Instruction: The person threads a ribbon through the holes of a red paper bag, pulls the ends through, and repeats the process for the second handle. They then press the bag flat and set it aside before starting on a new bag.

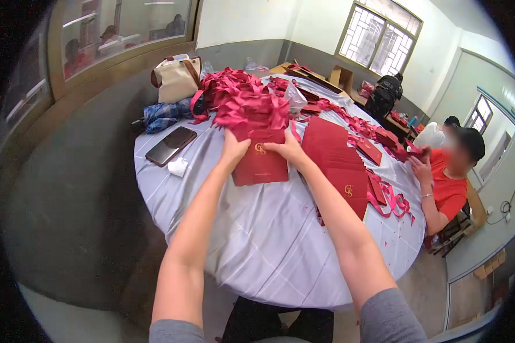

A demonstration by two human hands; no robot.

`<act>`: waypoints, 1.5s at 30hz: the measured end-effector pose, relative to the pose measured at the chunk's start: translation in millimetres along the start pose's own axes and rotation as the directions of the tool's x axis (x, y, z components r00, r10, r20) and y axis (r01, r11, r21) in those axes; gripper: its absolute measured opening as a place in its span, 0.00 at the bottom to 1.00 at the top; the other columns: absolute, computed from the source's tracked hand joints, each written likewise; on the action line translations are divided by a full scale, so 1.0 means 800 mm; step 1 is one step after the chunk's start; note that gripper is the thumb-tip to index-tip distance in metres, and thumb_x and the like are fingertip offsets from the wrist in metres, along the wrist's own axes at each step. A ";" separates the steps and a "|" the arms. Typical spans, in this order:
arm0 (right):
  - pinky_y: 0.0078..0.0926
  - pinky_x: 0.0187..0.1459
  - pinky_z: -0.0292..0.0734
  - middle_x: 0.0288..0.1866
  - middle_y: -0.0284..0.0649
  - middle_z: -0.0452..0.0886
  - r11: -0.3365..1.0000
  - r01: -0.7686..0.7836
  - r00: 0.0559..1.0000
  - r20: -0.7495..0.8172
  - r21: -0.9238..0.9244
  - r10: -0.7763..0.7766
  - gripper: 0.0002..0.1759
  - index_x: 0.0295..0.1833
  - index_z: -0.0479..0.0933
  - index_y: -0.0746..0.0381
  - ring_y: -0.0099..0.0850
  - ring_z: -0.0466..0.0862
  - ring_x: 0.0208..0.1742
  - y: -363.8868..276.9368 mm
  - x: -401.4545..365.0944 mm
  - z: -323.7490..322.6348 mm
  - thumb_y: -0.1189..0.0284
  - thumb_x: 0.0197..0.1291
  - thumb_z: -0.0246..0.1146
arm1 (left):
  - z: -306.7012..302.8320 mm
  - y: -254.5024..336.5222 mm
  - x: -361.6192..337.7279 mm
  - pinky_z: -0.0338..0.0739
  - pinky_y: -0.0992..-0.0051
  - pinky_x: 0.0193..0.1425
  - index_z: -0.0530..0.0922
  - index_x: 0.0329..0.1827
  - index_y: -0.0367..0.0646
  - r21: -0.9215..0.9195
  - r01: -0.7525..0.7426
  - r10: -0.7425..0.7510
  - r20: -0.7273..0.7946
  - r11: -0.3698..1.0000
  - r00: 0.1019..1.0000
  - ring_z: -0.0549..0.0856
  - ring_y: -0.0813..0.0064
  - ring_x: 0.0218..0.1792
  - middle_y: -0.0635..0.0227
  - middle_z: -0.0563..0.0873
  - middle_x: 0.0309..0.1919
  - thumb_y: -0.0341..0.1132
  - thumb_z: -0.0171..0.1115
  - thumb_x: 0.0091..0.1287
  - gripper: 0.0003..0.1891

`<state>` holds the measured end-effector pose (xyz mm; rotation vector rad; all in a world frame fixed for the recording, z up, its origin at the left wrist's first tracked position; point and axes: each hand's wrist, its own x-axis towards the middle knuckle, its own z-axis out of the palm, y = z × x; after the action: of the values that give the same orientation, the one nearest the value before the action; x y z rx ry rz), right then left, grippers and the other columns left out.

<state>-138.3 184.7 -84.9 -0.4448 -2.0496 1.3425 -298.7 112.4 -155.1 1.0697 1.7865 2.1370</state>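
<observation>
Between my two hands is a flat red paper bag point(261, 166) with a gold emblem near its top and small gold print lower down. My left hand point(235, 148) grips its upper left edge, thumb on the front. At the upper right edge, my right hand point(288, 148) pinches it, its thumb beside the emblem. Just beyond the bag rises a big heap of crimson ribbons point(249, 100); whether any is tied to the held bag is hidden. A fanned stack of matching flat red bags point(335, 151) lies right of my right hand.
Left on the white tablecloth point(257, 240) are a phone point(171, 146), crumpled tissue point(178, 167), folded plaid umbrella point(169, 115) and cream handbag point(177, 80). Loose ribbons point(392, 200) trail at right. A co-worker in a red shirt point(447, 186) handles ribbon at the right edge.
</observation>
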 end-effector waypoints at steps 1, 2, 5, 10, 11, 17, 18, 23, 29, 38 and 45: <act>0.28 0.47 0.77 0.44 0.41 0.81 0.993 -0.047 0.998 0.029 -0.107 0.050 0.29 0.53 0.72 0.65 0.30 0.81 0.43 0.000 0.000 -0.001 0.69 0.45 0.73 | 0.007 -0.005 -0.005 0.68 0.67 0.61 0.60 0.63 0.38 0.028 0.028 -0.026 -0.081 0.999 0.996 0.75 0.66 0.54 0.58 0.74 0.53 0.26 0.63 0.50 0.35; 0.29 0.48 0.77 0.47 0.44 0.80 0.973 -0.091 0.993 0.051 -0.214 0.104 0.32 0.54 0.70 0.66 0.32 0.81 0.47 0.001 0.000 -0.003 0.64 0.45 0.74 | 0.012 -0.010 -0.009 0.67 0.67 0.63 0.56 0.66 0.37 -0.056 0.035 -0.040 -0.092 0.998 0.995 0.75 0.62 0.56 0.54 0.74 0.55 0.28 0.64 0.50 0.38; 0.30 0.50 0.77 0.48 0.45 0.80 0.957 -0.008 0.998 -0.064 -0.289 -0.011 0.33 0.54 0.71 0.66 0.33 0.81 0.47 0.062 0.023 -0.004 0.62 0.44 0.74 | 0.011 0.016 -0.022 0.66 0.67 0.64 0.52 0.68 0.35 0.175 0.004 0.024 -0.157 0.985 0.987 0.73 0.59 0.60 0.50 0.71 0.59 0.30 0.65 0.51 0.42; 0.41 0.57 0.69 0.52 0.61 0.73 0.796 0.059 0.961 -0.182 -0.602 -0.209 0.47 0.58 0.60 0.75 0.54 0.74 0.55 0.021 -0.020 -0.004 0.55 0.42 0.74 | -0.007 0.048 -0.042 0.53 0.69 0.73 0.41 0.69 0.22 0.256 -0.001 0.003 -0.006 0.967 1.000 0.58 0.50 0.70 0.36 0.55 0.68 0.43 0.67 0.54 0.52; 0.43 0.57 0.68 0.53 0.63 0.71 0.831 0.021 0.979 -0.157 -0.556 -0.130 0.50 0.60 0.56 0.77 0.57 0.72 0.56 0.009 -0.030 -0.013 0.56 0.42 0.73 | -0.007 0.050 -0.045 0.53 0.68 0.73 0.42 0.69 0.22 0.263 -0.024 0.028 -0.011 0.965 1.000 0.58 0.50 0.70 0.36 0.56 0.67 0.42 0.67 0.54 0.51; 0.37 0.63 0.64 0.57 0.58 0.69 0.725 0.404 0.883 0.030 -0.559 -0.468 0.35 0.62 0.60 0.72 0.49 0.69 0.61 -0.053 -0.142 -0.023 0.69 0.52 0.66 | -0.010 0.051 -0.070 0.59 0.67 0.68 0.51 0.67 0.26 0.240 -0.198 0.199 0.020 0.950 0.980 0.67 0.54 0.65 0.41 0.67 0.62 0.39 0.69 0.55 0.45; 0.36 0.63 0.63 0.57 0.55 0.69 0.784 0.359 0.913 0.019 -0.507 -0.406 0.31 0.61 0.63 0.70 0.47 0.69 0.62 -0.070 -0.166 -0.037 0.71 0.52 0.64 | -0.010 0.077 -0.086 0.59 0.64 0.68 0.53 0.66 0.26 0.292 -0.099 0.110 -0.020 0.951 0.994 0.67 0.51 0.64 0.41 0.68 0.60 0.37 0.68 0.55 0.42; 0.28 0.46 0.78 0.49 0.48 0.78 0.823 0.214 0.868 -0.284 -0.526 -0.407 0.22 0.53 0.72 0.69 0.37 0.81 0.49 -0.046 -0.224 -0.156 0.74 0.52 0.64 | 0.031 0.161 -0.154 0.64 0.59 0.60 0.61 0.64 0.33 0.674 -0.488 0.611 0.069 0.554 0.789 0.71 0.49 0.52 0.46 0.74 0.48 0.28 0.62 0.56 0.32; 0.34 0.50 0.75 0.45 0.47 0.81 0.648 -0.213 0.751 -0.546 -0.732 -0.370 0.18 0.50 0.75 0.66 0.39 0.81 0.46 0.077 -0.276 -0.315 0.76 0.51 0.62 | 0.145 0.195 -0.194 0.68 0.62 0.56 0.70 0.61 0.41 0.419 -0.806 0.602 0.537 0.418 0.591 0.73 0.58 0.55 0.58 0.76 0.53 0.28 0.57 0.60 0.23; 0.38 0.48 0.69 0.35 0.40 0.79 0.369 -0.313 0.869 -0.421 -0.875 -0.260 0.07 0.36 0.81 0.59 0.39 0.78 0.44 0.075 -0.301 -0.300 0.71 0.50 0.62 | 0.197 0.182 -0.222 0.70 0.62 0.53 0.75 0.50 0.39 0.541 -0.739 0.369 0.643 0.401 0.671 0.74 0.56 0.52 0.57 0.78 0.46 0.28 0.60 0.56 0.17; 0.42 0.37 0.72 0.34 0.44 0.78 0.641 0.035 0.688 -0.446 -0.767 -0.573 0.05 0.33 0.76 0.63 0.44 0.79 0.35 0.047 -0.293 -0.292 0.74 0.51 0.59 | 0.188 0.170 -0.236 0.70 0.65 0.51 0.79 0.38 0.40 0.388 -0.671 0.326 0.653 0.632 0.684 0.76 0.57 0.43 0.58 0.79 0.37 0.25 0.65 0.51 0.11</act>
<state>189.1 223.2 -131.2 -0.7069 -1.7971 0.0245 -27.0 92.8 -105.0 2.3337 2.0508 1.1714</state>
